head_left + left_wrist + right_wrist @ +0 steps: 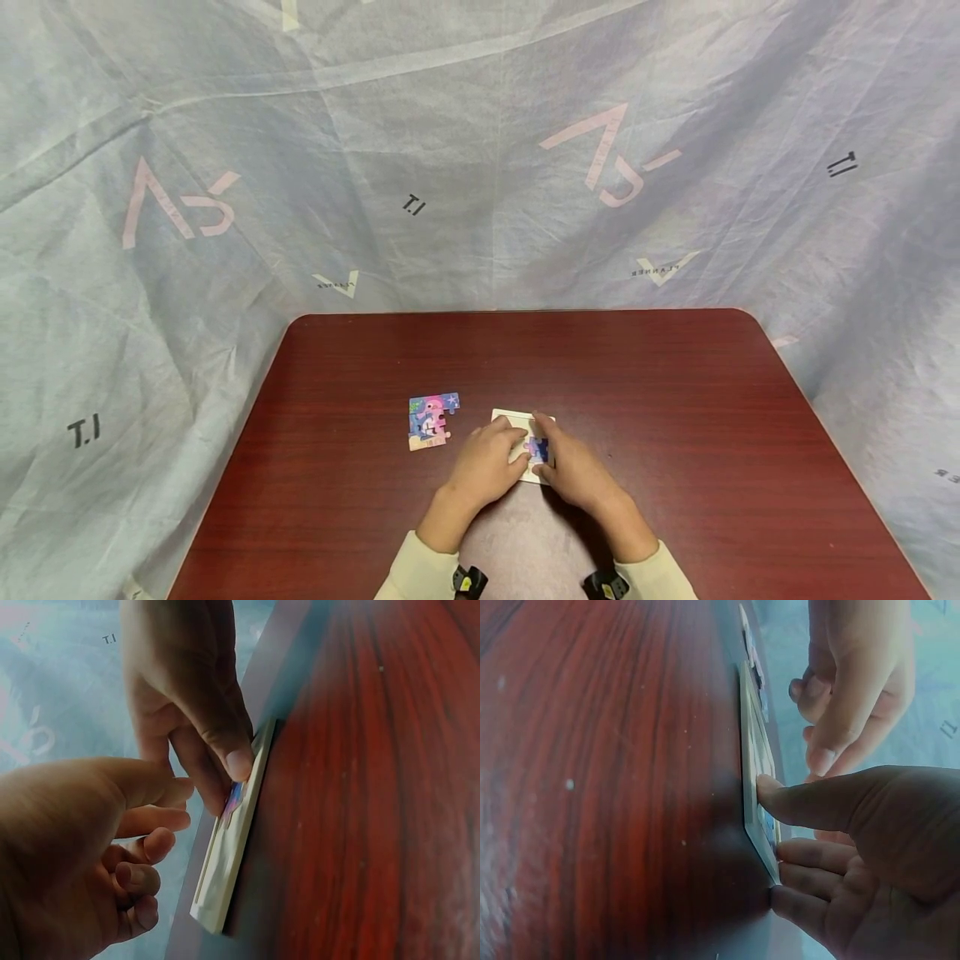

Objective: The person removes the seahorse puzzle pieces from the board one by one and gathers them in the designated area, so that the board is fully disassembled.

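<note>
A cream puzzle tray (513, 415) lies flat on the table, with a few blue and purple puzzle pieces (537, 450) in its right part. My right hand (579, 468) grips these pieces between thumb and fingers, which reach down to the tray; in the left wrist view its thumb (240, 763) is beside the blue area. Over the tray's left part is my left hand (486, 463), fingers loosely bent, with nothing visible between them. In the right wrist view the left hand (862, 690) stands above the tray (748, 750). Both hands hide parts of the tray.
Left of the tray lies a joined group of puzzle pieces (426, 423) with a pink sea creature and a starfish, its right edge jagged. The reddish-brown table (675, 392) has rounded far corners. Grey printed cloth (465, 150) hangs behind and at the sides.
</note>
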A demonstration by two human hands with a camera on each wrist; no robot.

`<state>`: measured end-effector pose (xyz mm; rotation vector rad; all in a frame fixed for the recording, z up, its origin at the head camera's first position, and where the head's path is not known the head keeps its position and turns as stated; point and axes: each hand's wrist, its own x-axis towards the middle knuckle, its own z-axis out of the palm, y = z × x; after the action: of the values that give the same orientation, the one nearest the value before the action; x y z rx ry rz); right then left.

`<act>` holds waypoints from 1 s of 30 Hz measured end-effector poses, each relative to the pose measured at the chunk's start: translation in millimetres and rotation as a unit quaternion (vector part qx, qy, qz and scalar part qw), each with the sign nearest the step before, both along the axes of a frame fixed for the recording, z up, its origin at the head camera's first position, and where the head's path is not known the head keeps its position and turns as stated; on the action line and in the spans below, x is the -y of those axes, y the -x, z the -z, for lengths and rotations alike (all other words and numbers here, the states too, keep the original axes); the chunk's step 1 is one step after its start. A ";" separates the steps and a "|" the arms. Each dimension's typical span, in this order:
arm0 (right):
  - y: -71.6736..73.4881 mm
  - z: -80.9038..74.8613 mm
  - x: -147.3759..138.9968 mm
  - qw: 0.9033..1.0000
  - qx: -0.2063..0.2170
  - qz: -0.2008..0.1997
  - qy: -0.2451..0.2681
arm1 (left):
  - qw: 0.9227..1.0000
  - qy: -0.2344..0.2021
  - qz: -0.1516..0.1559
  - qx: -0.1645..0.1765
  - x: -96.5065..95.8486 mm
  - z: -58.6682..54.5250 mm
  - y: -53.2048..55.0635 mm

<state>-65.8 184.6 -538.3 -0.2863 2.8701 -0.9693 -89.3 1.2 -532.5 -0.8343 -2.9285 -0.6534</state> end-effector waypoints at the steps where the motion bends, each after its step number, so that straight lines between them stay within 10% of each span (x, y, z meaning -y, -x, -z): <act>1: 0.1 0.0 -0.2 1.000 -0.001 0.000 0.001 | 1.000 0.003 0.001 -0.002 -1.2 -0.3 0.4; 30: 0.6 -7.4 2.4 0.999 -0.028 -0.002 0.014 | 0.999 0.051 0.000 -0.006 -18.1 6.4 6.1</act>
<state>-66.4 182.2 -531.0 -0.3265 2.9073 -1.0189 -95.3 19.4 -538.9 -0.8429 -2.9733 -0.5001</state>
